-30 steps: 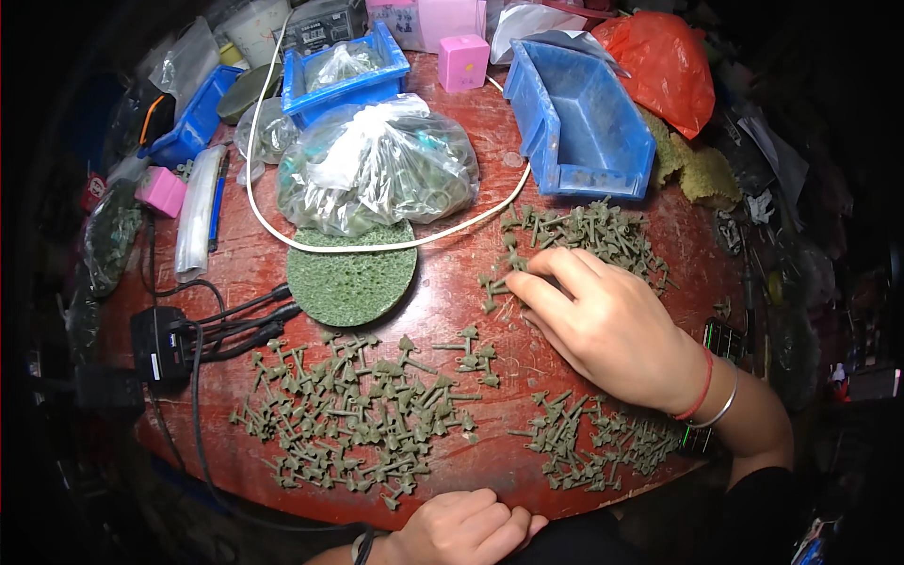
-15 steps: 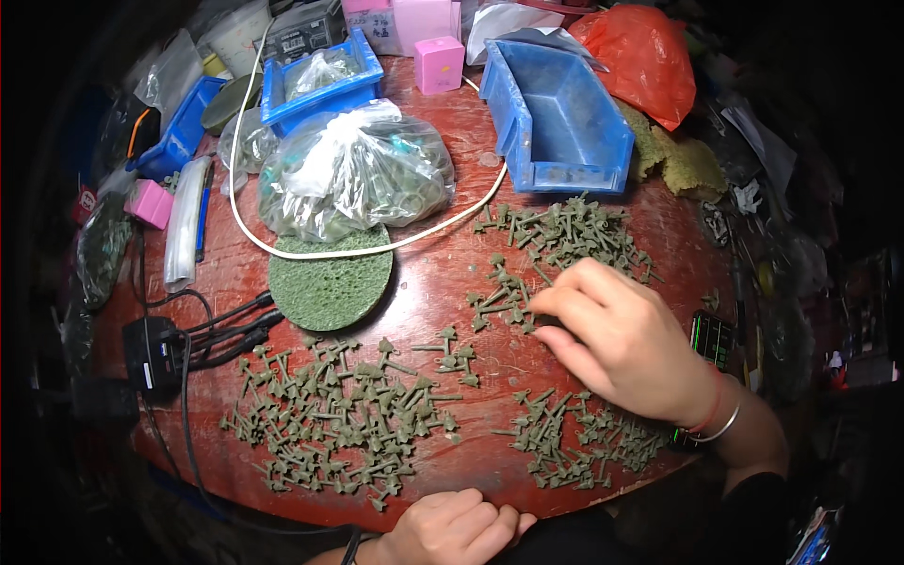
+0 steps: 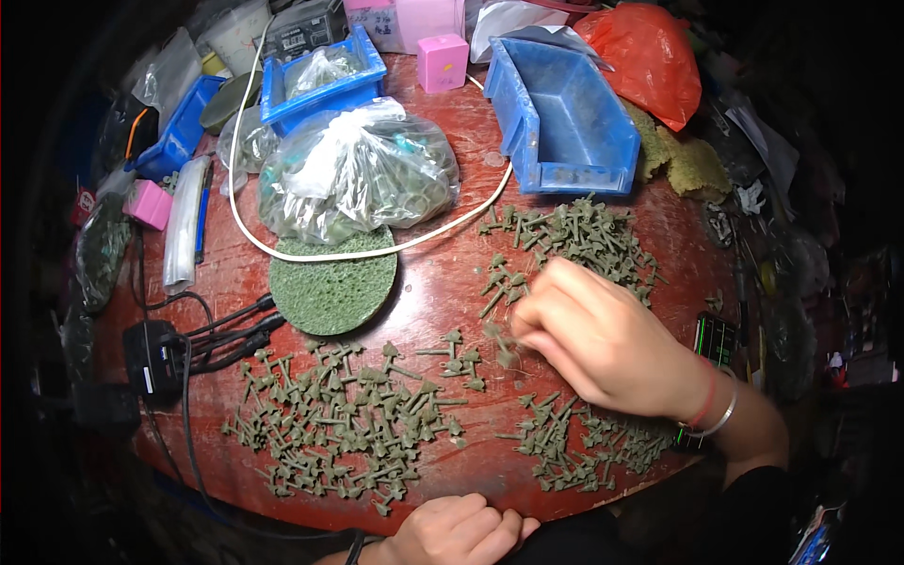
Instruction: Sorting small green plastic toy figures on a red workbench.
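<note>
My right hand (image 3: 603,341) is over the right middle of the red table, thumb and fingers pinched. At the fingertips shows a blurred small green stemmed piece (image 3: 499,345). Alike pieces, each a short stem with a flared head, lie in heaps: a far-right heap (image 3: 593,231) beyond this hand, a near-right heap (image 3: 565,447) below its wrist, and a wide left heap (image 3: 330,424). Between the heaps sits a small cluster (image 3: 461,361). At the table's front edge my left hand (image 3: 461,533) rests with curled fingers; its palm side is hidden.
A round green pad (image 3: 334,292) lies under a knotted clear bag (image 3: 358,184), with a white cable (image 3: 443,237) across. Behind stand a blue bin (image 3: 579,113), a filled blue tray (image 3: 320,80) and a red bag (image 3: 645,61). A black hub (image 3: 153,358) with cables is left; a lit device (image 3: 713,339) right.
My right hand has moved slightly left and toward me from the far-right heap, with a green piece now at its fingertips. My left hand stays put.
</note>
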Demonstrator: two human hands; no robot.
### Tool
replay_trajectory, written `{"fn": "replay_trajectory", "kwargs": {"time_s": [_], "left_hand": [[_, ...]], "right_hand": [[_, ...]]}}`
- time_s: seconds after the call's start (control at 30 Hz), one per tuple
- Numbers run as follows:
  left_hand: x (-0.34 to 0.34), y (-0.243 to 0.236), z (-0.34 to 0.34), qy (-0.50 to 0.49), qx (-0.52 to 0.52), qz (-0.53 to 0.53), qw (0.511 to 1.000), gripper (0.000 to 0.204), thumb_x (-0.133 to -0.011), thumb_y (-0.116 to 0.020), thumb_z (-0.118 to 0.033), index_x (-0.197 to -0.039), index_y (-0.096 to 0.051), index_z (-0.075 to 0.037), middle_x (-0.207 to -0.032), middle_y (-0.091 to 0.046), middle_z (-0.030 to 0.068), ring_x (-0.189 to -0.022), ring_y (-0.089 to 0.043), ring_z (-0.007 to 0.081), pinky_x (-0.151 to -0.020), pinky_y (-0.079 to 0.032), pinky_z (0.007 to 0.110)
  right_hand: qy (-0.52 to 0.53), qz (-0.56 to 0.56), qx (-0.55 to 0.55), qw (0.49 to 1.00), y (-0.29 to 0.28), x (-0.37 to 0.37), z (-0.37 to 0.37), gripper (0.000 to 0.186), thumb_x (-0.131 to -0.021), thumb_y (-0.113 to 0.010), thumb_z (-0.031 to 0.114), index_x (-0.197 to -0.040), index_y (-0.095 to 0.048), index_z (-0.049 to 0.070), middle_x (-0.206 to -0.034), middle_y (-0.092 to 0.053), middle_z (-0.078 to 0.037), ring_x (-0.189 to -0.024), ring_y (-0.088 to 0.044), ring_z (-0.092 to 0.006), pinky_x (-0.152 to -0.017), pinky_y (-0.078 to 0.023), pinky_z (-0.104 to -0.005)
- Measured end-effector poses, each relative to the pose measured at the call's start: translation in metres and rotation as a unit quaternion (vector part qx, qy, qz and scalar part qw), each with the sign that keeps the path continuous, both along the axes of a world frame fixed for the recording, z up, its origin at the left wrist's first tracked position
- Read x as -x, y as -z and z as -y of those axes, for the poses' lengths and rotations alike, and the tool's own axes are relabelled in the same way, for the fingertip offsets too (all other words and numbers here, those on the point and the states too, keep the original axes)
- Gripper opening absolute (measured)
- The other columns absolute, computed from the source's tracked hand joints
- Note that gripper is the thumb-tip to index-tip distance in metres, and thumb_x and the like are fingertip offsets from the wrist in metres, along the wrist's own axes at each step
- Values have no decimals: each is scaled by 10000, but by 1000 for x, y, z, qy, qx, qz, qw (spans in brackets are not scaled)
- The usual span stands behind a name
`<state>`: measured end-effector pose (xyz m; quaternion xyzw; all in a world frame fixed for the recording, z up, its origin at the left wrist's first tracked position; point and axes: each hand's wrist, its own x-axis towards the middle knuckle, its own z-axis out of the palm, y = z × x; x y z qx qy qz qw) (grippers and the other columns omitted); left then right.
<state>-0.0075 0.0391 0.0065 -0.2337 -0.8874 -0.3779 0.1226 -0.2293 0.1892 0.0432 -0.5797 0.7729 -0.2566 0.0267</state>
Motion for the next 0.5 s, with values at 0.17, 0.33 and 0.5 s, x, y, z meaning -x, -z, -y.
{"fn": "replay_trajectory", "kwargs": {"time_s": [0.17, 0.33, 0.5], "left_hand": [[0, 1, -1, 6, 3, 6, 1000, 231, -865, -820, -171, -749, -640, -84, -567, -468, 39, -498, -487, 225, -466, -397, 376], [-1, 9, 2, 12, 19, -22, 1000, 212, -820, -880, -129, -896, -705, -37, -647, -537, -5, -515, -527, 145, -455, -446, 277], [-2, 10, 1, 0, 2, -11, 1000, 208, -815, -878, -120, -900, -705, -39, -649, -540, -3, -514, -530, 156, -452, -447, 289]], "right_hand": [[-70, 223, -100, 967, -29, -23, -35, 109, -938, -713, 71, -1004, -646, 17, -949, -563, -130, -844, -637, -328, -744, -531, -431], [57, 139, -23, 988, -20, -12, -36, 109, -906, -741, 63, -971, -666, 17, -888, -605, -135, -809, -654, -328, -719, -532, -425], [139, 26, -38, 989, -1, -8, -30, 147, -885, -734, 51, -966, -625, -4, -924, -574, -139, -845, -649, -331, -722, -533, -443]]}}
